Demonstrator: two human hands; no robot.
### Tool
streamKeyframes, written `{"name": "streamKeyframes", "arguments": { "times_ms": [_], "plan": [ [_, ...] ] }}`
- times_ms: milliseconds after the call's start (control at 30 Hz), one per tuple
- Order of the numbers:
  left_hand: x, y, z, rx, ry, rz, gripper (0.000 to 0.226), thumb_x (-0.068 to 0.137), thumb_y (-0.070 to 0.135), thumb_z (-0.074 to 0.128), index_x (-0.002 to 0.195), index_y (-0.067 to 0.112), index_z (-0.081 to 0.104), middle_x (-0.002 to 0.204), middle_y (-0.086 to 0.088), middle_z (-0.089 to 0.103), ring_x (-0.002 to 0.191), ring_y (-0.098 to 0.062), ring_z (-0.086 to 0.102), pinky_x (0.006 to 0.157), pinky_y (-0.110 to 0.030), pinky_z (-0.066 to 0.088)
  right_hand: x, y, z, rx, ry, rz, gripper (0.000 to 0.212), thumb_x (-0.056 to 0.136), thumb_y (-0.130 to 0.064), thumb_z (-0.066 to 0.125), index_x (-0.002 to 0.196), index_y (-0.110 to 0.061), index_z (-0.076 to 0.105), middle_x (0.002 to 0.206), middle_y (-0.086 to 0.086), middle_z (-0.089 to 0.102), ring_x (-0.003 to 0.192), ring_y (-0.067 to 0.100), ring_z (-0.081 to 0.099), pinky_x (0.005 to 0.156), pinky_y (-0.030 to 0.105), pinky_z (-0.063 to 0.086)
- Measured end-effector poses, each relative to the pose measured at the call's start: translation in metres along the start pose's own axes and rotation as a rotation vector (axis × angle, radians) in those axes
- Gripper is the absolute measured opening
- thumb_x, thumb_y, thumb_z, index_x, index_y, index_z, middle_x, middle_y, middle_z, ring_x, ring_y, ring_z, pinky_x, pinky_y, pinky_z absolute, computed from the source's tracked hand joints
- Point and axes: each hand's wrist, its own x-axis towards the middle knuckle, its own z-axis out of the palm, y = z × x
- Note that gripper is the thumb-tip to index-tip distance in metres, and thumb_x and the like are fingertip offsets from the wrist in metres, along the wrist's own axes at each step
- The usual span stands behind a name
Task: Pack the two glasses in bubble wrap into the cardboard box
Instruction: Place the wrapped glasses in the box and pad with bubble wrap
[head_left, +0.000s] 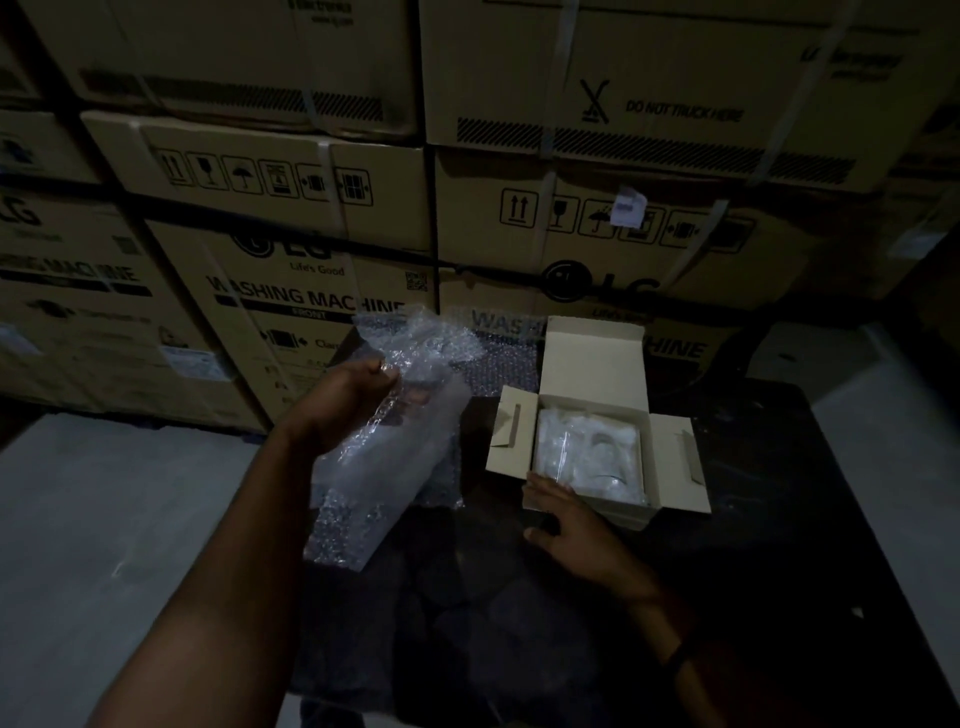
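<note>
Gripping a long bubble-wrap bundle (384, 467) near its top, the left hand (348, 400) holds it tilted above the dark table (779, 519), just left of the open cardboard box (587, 512). A second wrapped bundle (587, 457) lies inside the box. The right hand (571, 525) rests at the box's near-left corner, fingers fairly straight against the rim, thumb spread, clasping nothing. A loose bubble wrap sheet (498, 364) lies beyond, and washing-machine cartons (311, 291) are stacked at the far side.

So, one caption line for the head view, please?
Left hand holds a bubble-wrap bundle; right hand touches the open cardboard box, one wrapped item inside.
</note>
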Motion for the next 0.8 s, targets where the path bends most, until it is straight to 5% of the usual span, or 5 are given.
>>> {"name": "streamKeyframes", "arguments": {
  "times_ms": [167, 400, 533, 633, 800],
  "plan": [
    [-0.001, 0.027, 0.027, -0.11, -0.142, 0.056, 0.015, 0.086, 0.015, 0.055, 0.093, 0.001, 0.055, 0.086, -0.01, 0.058, 0.073, -0.015, 0.06, 0.071, -0.027, 0.052, -0.005, -0.031, -0.029, 0.546, 0.127, 0.112, 0.057, 0.086, -0.014, 0.068, 0.138, -0.01, 0.045, 0.136, 0.007, 0.052, 0.11, 0.011, 0.059, 0.075, 0.007, 0.046],
    [0.017, 0.017, 0.059, 0.142, -0.324, 0.011, 0.007, 0.09, 0.008, 0.057, 0.085, 0.003, 0.056, 0.077, -0.004, 0.063, 0.072, -0.016, 0.056, 0.071, -0.029, 0.044, 0.016, -0.049, -0.063, 0.447, 0.138, -0.116, 0.089, 0.068, -0.024, 0.082, 0.138, -0.037, 0.03, 0.146, -0.02, 0.034, 0.134, -0.006, 0.031, 0.107, 0.011, 0.028],
    [0.021, 0.02, 0.07, 0.21, -0.229, 0.057, 0.015, 0.091, 0.001, 0.057, 0.081, 0.009, 0.065, 0.073, 0.004, 0.068, 0.067, -0.005, 0.059, 0.064, -0.017, 0.046, 0.023, -0.055, -0.063, 0.429, 0.102, -0.151, 0.035, 0.076, -0.004, 0.076, 0.108, -0.014, 0.065, 0.112, -0.002, 0.066, 0.107, 0.004, 0.059, 0.092, 0.013, 0.043],
    [0.025, 0.02, 0.072, 0.216, -0.063, 0.084, 0.008, 0.091, 0.007, 0.059, 0.086, 0.005, 0.065, 0.073, -0.001, 0.066, 0.062, -0.008, 0.056, 0.058, -0.02, 0.043, 0.018, -0.059, -0.059, 0.664, 0.099, -0.04, 0.016, 0.083, 0.008, 0.063, 0.083, -0.008, 0.065, 0.073, -0.006, 0.072, 0.073, 0.003, 0.067, 0.07, 0.018, 0.052],
    [0.029, 0.016, 0.076, 0.083, 0.173, 0.011, 0.019, 0.097, 0.026, 0.052, 0.105, 0.014, 0.065, 0.1, -0.005, 0.067, 0.086, -0.015, 0.063, 0.072, -0.028, 0.049, 0.013, -0.058, -0.071, 1.015, 0.168, 0.101, 0.003, 0.093, -0.003, 0.053, 0.091, -0.003, 0.052, 0.083, 0.015, 0.07, 0.06, 0.023, 0.067, 0.053, 0.03, 0.055]
  ]
}}
